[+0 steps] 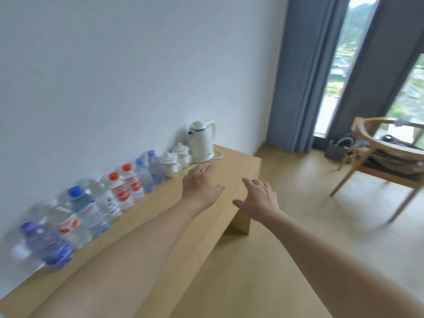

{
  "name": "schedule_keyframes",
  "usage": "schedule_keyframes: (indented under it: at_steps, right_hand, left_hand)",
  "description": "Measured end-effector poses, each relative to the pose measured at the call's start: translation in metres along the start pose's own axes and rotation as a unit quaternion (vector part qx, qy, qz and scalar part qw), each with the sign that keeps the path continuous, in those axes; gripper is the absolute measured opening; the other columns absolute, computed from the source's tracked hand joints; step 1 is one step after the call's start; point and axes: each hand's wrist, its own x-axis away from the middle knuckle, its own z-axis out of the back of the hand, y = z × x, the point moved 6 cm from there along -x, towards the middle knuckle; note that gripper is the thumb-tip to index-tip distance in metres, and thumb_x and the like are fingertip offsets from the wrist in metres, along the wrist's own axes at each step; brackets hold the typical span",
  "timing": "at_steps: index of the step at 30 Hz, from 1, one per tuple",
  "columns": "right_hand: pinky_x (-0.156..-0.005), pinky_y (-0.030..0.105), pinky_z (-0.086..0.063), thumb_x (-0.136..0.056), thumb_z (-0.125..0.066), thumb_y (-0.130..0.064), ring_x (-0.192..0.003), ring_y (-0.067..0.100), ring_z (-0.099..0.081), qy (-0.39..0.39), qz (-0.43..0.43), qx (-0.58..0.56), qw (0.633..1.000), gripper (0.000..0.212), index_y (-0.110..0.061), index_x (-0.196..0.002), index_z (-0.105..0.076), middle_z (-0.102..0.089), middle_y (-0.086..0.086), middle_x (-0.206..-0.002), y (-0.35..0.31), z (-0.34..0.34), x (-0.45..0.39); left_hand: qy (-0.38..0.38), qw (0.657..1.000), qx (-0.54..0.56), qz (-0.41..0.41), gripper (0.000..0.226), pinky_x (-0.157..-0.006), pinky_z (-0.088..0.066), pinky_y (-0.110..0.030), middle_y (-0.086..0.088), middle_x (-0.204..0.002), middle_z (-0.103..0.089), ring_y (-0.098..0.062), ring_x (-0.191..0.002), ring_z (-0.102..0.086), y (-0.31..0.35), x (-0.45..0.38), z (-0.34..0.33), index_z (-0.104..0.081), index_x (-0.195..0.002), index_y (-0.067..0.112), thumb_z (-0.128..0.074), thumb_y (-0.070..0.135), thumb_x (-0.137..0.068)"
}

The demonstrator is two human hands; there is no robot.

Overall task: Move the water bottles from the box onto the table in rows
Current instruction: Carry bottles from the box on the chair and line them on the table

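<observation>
From the head view, both bare arms are reaching out over the long light wooden worktop. The left hand is hovering with fingers spread and relaxed, grasping nothing. The right hand is doing likewise past the worktop's front edge, fingers straight and released. The clear plastic water bottles with blue and red caps are standing in a row along the white wall, blurred at the near end. Beyond them, 2 small white lidded ceramic jars are sitting beside a cream electric kettle. A curved wooden armchair is standing near the grey curtain.
</observation>
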Motion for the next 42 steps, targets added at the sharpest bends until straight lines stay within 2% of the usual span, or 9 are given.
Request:
schedule_keyframes:
  at_steps: [5,10,13,17,25,32,42]
  right_hand:
    - [-0.098,0.046,-0.040,-0.078,-0.064,-0.063,-0.130,0.030,-0.041,0.023,-0.088,0.011,0.996,0.080,-0.031,-0.145,-0.037,-0.050,0.002,-0.140,0.155,0.063,0.007]
    - [-0.103,0.044,-0.038,-0.079,-0.064,-0.061,-0.134,0.028,-0.036,0.049,-0.181,0.022,0.982,0.081,-0.031,-0.148,-0.034,-0.045,0.000,-0.146,0.306,0.132,0.028]
    - [-0.106,0.045,-0.036,-0.081,-0.066,-0.058,-0.136,0.028,-0.035,0.067,-0.234,0.024,0.970,0.083,-0.031,-0.150,-0.031,-0.044,0.001,-0.148,0.384,0.170,0.046]
    - [-0.103,0.045,-0.038,-0.081,-0.067,-0.058,-0.135,0.028,-0.037,0.104,-0.294,0.036,0.949,0.082,-0.031,-0.149,-0.031,-0.044,0.002,-0.147,0.471,0.215,0.074]
    - [-0.102,0.043,-0.037,-0.081,-0.064,-0.060,-0.136,0.027,-0.034,0.122,-0.448,0.041,0.885,0.084,-0.032,-0.151,-0.027,-0.038,0.001,-0.153,0.643,0.260,0.118]
    - [-0.107,0.044,-0.036,-0.083,-0.063,-0.061,-0.140,0.027,-0.030,0.133,-0.556,0.051,0.819,0.086,-0.031,-0.153,-0.024,-0.031,0.002,-0.157,0.796,0.315,0.114]
    - [-0.110,0.043,-0.034,-0.082,-0.065,-0.058,-0.141,0.027,-0.029,0.188,-0.637,0.035,0.747,0.085,-0.031,-0.153,-0.026,-0.034,0.002,-0.156,0.961,0.402,0.087]
  left_hand:
    - [-0.065,0.996,0.018,-0.058,0.075,-0.114,-0.032,-0.037,-0.003,-0.151,-0.046,-0.026,-0.139,-0.037,0.147,-0.028,-0.081,-0.044,-0.147,0.026,-0.068,0.057,-0.083]
    - [-0.110,0.984,0.054,-0.126,0.074,-0.113,-0.035,-0.042,-0.004,-0.152,-0.042,-0.026,-0.140,-0.037,0.306,-0.049,-0.154,-0.042,-0.149,0.027,-0.066,0.057,-0.085]
    - [-0.130,0.972,0.079,-0.179,0.072,-0.112,-0.035,-0.041,-0.004,-0.149,-0.045,-0.025,-0.138,-0.038,0.403,-0.048,-0.189,-0.044,-0.148,0.026,-0.067,0.053,-0.086]
    - [-0.176,0.947,0.103,-0.249,0.072,-0.113,-0.037,-0.043,-0.001,-0.151,-0.045,-0.024,-0.140,-0.038,0.518,-0.040,-0.235,-0.042,-0.149,0.028,-0.069,0.052,-0.086]
    - [-0.264,0.888,0.135,-0.352,0.075,-0.115,-0.034,-0.046,-0.002,-0.156,-0.039,-0.025,-0.144,-0.033,0.707,-0.040,-0.349,-0.039,-0.150,0.032,-0.071,0.052,-0.084]
    - [-0.313,0.826,0.135,-0.449,0.076,-0.116,-0.031,-0.046,-0.003,-0.156,-0.037,-0.025,-0.144,-0.031,0.875,-0.066,-0.452,-0.036,-0.151,0.033,-0.069,0.053,-0.086]
    - [-0.355,0.758,0.146,-0.528,0.074,-0.117,-0.032,-0.047,-0.002,-0.158,-0.036,-0.026,-0.144,-0.031,1.081,-0.116,-0.533,-0.035,-0.152,0.030,-0.068,0.048,-0.088]
